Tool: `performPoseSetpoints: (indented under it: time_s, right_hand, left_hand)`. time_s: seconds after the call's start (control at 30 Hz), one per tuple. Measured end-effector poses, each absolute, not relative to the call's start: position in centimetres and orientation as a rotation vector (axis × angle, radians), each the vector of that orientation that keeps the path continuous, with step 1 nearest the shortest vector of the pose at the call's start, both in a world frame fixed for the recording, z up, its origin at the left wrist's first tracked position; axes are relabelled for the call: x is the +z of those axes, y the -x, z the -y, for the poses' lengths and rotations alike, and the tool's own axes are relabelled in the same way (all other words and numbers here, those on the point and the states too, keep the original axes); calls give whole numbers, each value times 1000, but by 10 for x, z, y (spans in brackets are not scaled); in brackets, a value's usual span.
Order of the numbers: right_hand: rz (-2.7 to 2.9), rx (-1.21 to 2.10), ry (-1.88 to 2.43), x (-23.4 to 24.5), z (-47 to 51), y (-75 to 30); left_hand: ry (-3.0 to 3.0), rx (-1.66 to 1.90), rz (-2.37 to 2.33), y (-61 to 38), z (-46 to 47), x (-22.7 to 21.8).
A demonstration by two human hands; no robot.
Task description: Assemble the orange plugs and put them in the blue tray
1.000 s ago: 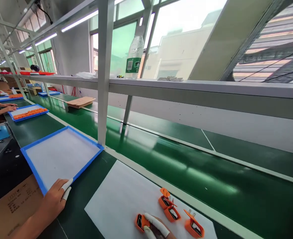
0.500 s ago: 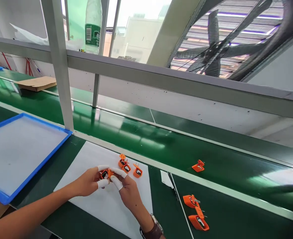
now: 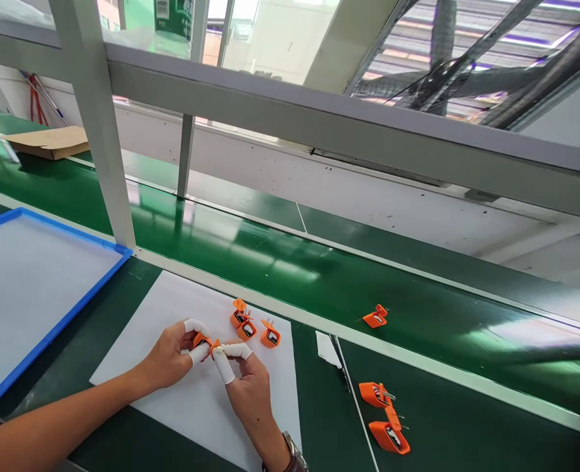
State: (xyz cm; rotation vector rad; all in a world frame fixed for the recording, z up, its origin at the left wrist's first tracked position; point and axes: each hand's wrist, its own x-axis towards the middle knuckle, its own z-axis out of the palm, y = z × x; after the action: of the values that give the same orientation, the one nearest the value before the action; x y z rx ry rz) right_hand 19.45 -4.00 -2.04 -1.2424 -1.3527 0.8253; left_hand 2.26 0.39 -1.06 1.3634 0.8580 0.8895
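Note:
My left hand, with white finger cots on, is closed around a small orange plug housing above the white sheet. The thumb and forefinger of my right hand, also in white cots, pinch a small orange cover piece at the housing's right end. Whether cover and housing are joined is hidden by the fingertips. Just beyond my hands, several orange housings with dark and white insides lie on the sheet, one of them with a lone orange housing to its right. Metal pins stick out near them.
A white sheet covers part of the green bench. A blue-rimmed tray lies left. More orange plug parts lie right, past scissors-like dark tool. One orange plug part sits on the green belt. A grey post rises behind.
The view has shifted slightly. My right hand's fingers have drawn back from the housing and straightened into a pinch on the cover piece, while my left hand keeps holding the housing.

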Motion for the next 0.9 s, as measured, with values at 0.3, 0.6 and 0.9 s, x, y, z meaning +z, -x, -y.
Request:
performPoseSetpoints:
  time_s: [0.3,0.6,0.9]
  right_hand:
    - [1677,552,1082,-26,42,-202]
    - [1898,456,1008,-29,37,-212]
    - [1830,508,1079,-24,38,-210]
  left_hand:
    - [-1245,850,-818,-22,-3,-12]
    - [-1202,768,-819,-18,-6,-16]
    - [-1252,688,-802,-18,-6,-18]
